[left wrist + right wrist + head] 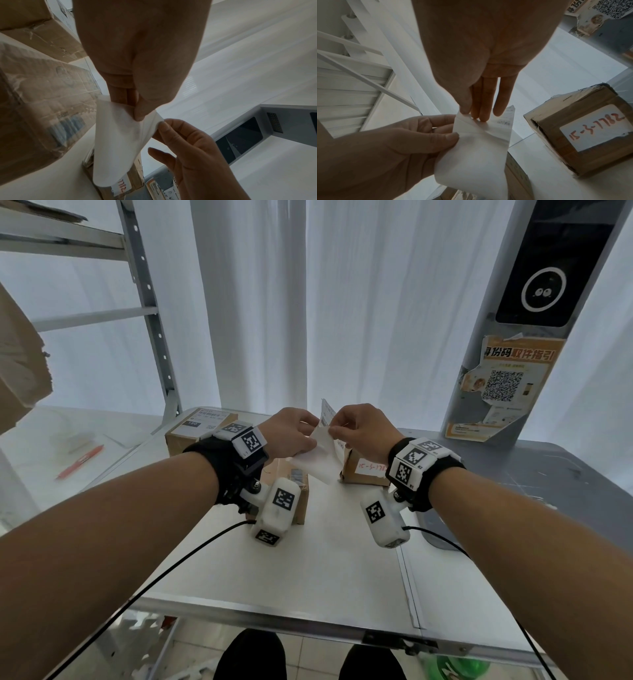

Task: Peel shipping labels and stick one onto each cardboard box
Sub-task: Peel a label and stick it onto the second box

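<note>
Both hands hold a white label sheet [318, 462] up above the table. My left hand [313, 436] pinches its left side with thumb and fingers [137, 113]. My right hand [334, 431] pinches the top corner [467, 112]. A printed layer [505, 121] stands up behind the right fingers, and the plain white layer [474, 155] curls downward. Three cardboard boxes stand below: one with a printed label [200, 426] at the back left, one [298, 498] under my left wrist, and one with red handwriting [590, 129] on the right.
The white table [308, 577] runs to a metal front edge [308, 623]. A grey pillar with a QR poster [503, 385] stands at the back right on a grey surface [548, 474]. A metal shelf frame [150, 313] and a red pen [80, 462] are on the left.
</note>
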